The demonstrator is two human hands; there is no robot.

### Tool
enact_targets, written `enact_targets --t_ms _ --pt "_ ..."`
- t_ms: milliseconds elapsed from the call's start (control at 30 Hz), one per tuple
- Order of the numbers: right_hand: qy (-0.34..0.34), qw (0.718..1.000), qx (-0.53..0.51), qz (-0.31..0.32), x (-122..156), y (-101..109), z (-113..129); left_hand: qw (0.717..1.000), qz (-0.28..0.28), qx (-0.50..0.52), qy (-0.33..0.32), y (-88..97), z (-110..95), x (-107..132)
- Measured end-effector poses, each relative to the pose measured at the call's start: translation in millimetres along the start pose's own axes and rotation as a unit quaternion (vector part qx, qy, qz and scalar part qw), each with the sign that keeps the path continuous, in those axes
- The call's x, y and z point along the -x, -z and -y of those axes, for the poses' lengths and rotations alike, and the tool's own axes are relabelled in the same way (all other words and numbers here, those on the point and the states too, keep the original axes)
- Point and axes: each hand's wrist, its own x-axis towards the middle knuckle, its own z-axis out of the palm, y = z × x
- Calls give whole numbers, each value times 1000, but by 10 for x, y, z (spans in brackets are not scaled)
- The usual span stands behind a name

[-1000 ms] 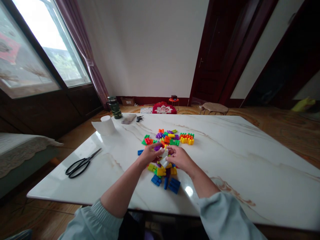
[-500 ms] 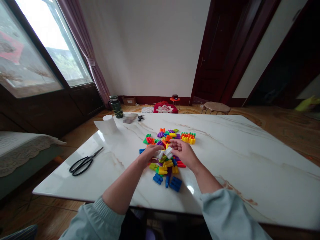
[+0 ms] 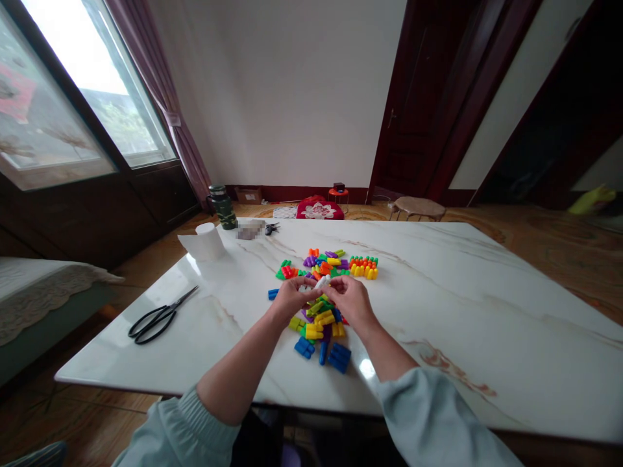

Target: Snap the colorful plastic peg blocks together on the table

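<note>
Over the middle of a heap of colourful plastic bullet-shaped building blocks (image 3: pixel 316 311), my left hand (image 3: pixel 292 299) and my right hand (image 3: pixel 350 301) face each other. Their fingers pinch a white block (image 3: pixel 321 281) between them, and part of it is hidden by the fingers. A joined row of orange and yellow blocks (image 3: pixel 363 267) lies just beyond the hands. Nearer me, below the hands, are blue blocks (image 3: pixel 339 357) and yellow blocks (image 3: pixel 314 331).
The blocks lie on a white marble table (image 3: pixel 462 337). Black scissors (image 3: pixel 160 323) rest at its left, and a paper roll (image 3: pixel 204 242), keys (image 3: pixel 271 228) and a blurred item (image 3: pixel 248 229) at the far edge. A green flask (image 3: pixel 222 207) stands beyond the table.
My hands have come closer together and now pinch the white block, which has shifted slightly toward the far side. The blocks under the hands are partly covered differently.
</note>
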Motion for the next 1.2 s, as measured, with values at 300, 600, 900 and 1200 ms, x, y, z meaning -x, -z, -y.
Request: enact_targets --t_ms 300,600,900,1200 --pt "51 998 -32 -7 7 38 60 997 12 -45 -54 -54 -15 6" --pt "132 988 74 -34 -86 103 59 997 17 -46 -55 -45 -30 18" --pt "3 922 358 -148 -476 579 -901 1000 -23 11 9 -17 -139 51" --pt "49 926 342 -154 -673 422 -1078 1000 -19 17 12 -3 -121 35"
